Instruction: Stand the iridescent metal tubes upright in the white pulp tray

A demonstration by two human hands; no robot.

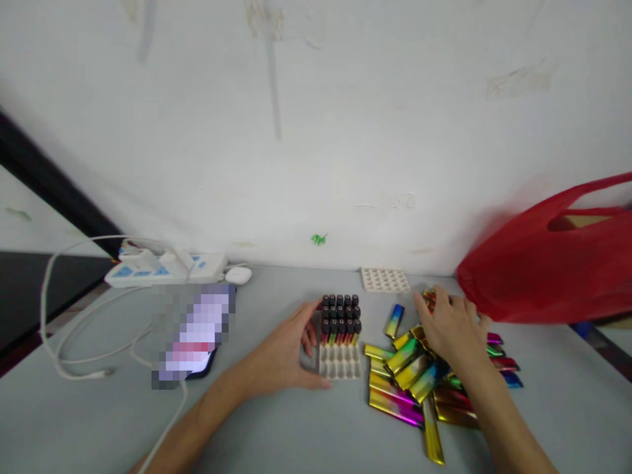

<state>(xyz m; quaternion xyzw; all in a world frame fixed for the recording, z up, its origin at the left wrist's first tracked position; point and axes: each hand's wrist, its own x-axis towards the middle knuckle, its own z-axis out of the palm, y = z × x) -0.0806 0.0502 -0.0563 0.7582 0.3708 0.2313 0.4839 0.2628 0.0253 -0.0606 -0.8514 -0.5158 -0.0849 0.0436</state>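
Left hand: lying open, cupping the tray at its fingertips.
Right hand: resting palm-down on the lighter pile beneath it; grip hidden.

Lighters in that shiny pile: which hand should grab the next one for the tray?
Probably the right hand: it rests on the pile of lighters already. The left hand steadies the tray at its side, apart from the pile.

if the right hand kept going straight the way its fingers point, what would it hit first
The right hand points up and left over the pile of shiny lighters. Going straight on, it would probably first meet the empty white tray by the wall, though depth is hard to judge.
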